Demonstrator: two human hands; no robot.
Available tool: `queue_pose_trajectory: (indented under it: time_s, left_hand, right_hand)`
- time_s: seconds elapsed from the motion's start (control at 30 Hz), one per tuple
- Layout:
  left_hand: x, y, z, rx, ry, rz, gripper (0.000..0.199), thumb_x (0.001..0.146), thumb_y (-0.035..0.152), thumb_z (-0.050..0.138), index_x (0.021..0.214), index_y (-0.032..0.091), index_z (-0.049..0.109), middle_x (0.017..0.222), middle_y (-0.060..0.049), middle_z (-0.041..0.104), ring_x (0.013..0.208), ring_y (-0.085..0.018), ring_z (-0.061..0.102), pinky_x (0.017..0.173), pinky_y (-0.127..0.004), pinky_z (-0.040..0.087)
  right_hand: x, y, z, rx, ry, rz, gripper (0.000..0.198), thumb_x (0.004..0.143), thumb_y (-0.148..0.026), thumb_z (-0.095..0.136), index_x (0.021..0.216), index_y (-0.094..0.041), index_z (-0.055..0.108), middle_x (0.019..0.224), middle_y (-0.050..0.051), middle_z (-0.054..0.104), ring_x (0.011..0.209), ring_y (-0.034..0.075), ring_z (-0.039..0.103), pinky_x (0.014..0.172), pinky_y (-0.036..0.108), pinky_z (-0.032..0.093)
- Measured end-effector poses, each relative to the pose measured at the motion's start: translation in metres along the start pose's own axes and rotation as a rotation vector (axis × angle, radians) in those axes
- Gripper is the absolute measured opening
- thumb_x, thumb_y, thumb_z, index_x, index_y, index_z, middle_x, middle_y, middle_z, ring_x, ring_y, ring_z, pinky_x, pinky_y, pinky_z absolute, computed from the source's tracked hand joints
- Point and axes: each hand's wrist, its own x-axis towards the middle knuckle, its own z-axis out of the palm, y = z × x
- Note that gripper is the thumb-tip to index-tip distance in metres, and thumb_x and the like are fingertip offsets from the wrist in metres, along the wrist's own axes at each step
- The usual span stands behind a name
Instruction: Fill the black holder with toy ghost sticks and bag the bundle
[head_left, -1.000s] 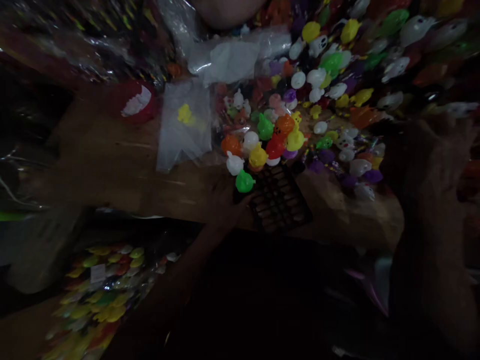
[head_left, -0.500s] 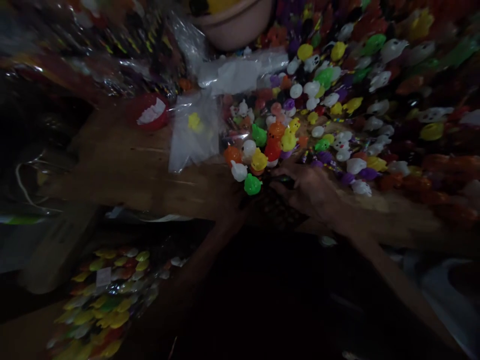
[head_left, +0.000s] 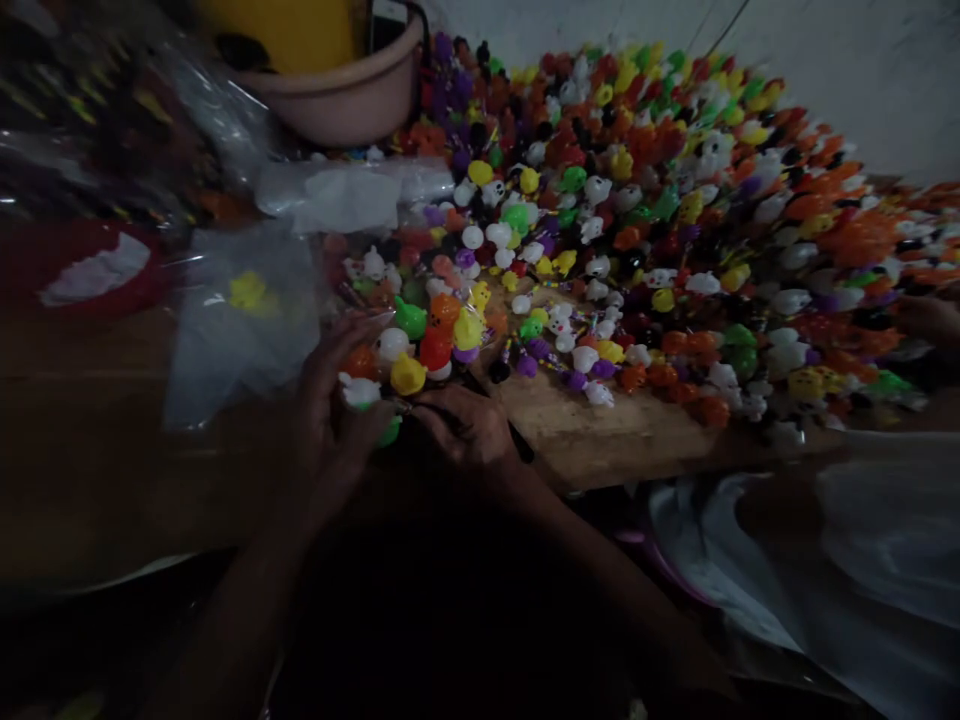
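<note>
L hand (head_left: 334, 405) sits at the near edge of the wooden desk (head_left: 600, 440), fingers curled loosely around a small cluster of little plastic figure toys (head_left: 409, 350): white, orange, green, red, yellow ones bunched together. Fingertips touch the white and orange pieces on the cluster's left side; a small green plastic toy (head_left: 389, 431) shows just under the thumb. Whether the hand truly grips or only cups them, can't tell; too dark and blurred.

R hand (head_left: 466, 428) is just beside it, palm down, fingers bent together over something dark at the cluster's near edge. Can't make out what it presses on or if it's clamped.

Left of the hands: a clear plastic bag with one yellow toy inside (head_left: 240, 310), lying flat on the desk. Beyond that, a red object with a white patch (head_left: 82, 275), blurred.

Behind the cluster: a crumpled clear plastic bag (head_left: 337, 195), then a pink plastic basin (head_left: 345, 95) w/ something yellow in it.

Right and back: a huge heap of small coloured plastic toys (head_left: 675, 200) (orange, white, purple, green, yellow) covering most of the desk up to a pale wall (head_left: 825, 60). White cloth (head_left: 862, 560) at lower right, below the desk edge.
</note>
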Motion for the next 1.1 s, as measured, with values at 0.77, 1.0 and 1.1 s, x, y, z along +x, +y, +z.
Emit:
queue_pose_trajectory:
  time_s: [0.77,1.0,1.1]
  left_hand:
    - [0.013,0.027,0.004,0.225,0.028,-0.180,0.009,0.084,0.024,0.063,0.088,0.024,0.070,0.116,0.001,0.072,0.121,-0.026,0.063,0.112,-0.046,0.049]
    - [0.014,0.011,-0.002,0.275,-0.044,-0.106,0.014,0.088,0.022,0.058,0.093,0.023,0.071,0.126,-0.003,0.068,0.122,-0.022,0.062,0.110,-0.039,0.050]
    - [0.013,0.009,-0.002,0.262,-0.043,-0.101,0.017,0.089,0.022,0.058,0.095,0.023,0.074,0.129,-0.004,0.067,0.123,-0.022,0.062,0.109,-0.038,0.050]
  right_hand:
    - [-0.030,0.063,-0.128,-0.874,0.009,0.237,0.032,0.095,-0.020,0.052,0.124,-0.019,0.066,0.115,0.015,0.066,0.108,0.031,0.057,0.097,0.049,0.045]
    - [-0.015,0.029,-0.118,-0.688,0.116,0.100,0.022,0.095,-0.029,0.054,0.108,-0.018,0.067,0.098,0.016,0.065,0.080,0.024,0.061,0.071,0.039,0.048]
    - [-0.027,0.015,-0.114,-0.343,0.297,0.168,0.015,0.090,-0.037,0.065,0.096,-0.024,0.065,0.088,0.009,0.066,0.077,0.024,0.064,0.071,0.040,0.052]
